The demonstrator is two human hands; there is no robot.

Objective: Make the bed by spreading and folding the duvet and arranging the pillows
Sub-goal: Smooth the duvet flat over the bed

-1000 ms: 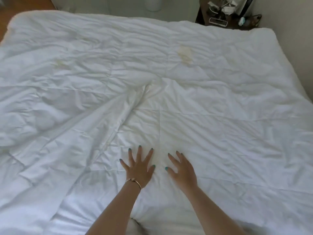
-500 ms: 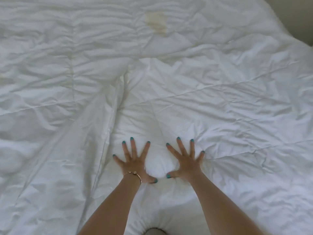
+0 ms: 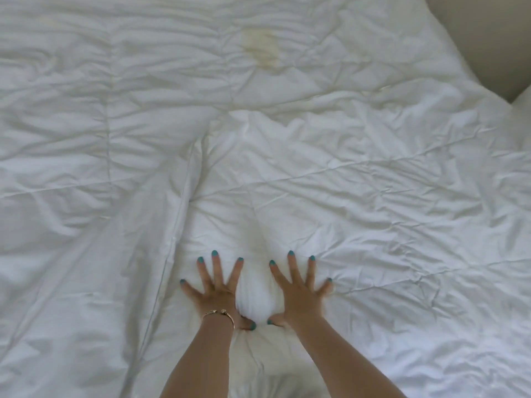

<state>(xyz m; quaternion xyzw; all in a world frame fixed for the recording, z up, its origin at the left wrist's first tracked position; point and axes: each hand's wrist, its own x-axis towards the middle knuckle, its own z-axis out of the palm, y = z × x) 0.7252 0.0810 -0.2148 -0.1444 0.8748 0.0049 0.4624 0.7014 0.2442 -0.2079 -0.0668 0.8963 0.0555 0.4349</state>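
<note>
Left hand and right hand, both flat with fingers splayed and gripping nothing, pressed side by side at 6 o'clock on the wrinkled white quilted duvet that covered the bed, a bulge of fabric between them, yellowish stain at 12 o'clock.

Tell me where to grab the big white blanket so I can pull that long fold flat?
Probably grab the duvet by the raised fold running up from beside the left hand. Come from its left side and pinch along the ridge: it stands proud there, while the rest lies flat. Both the left and right hand only press with spread fingers now.
</note>
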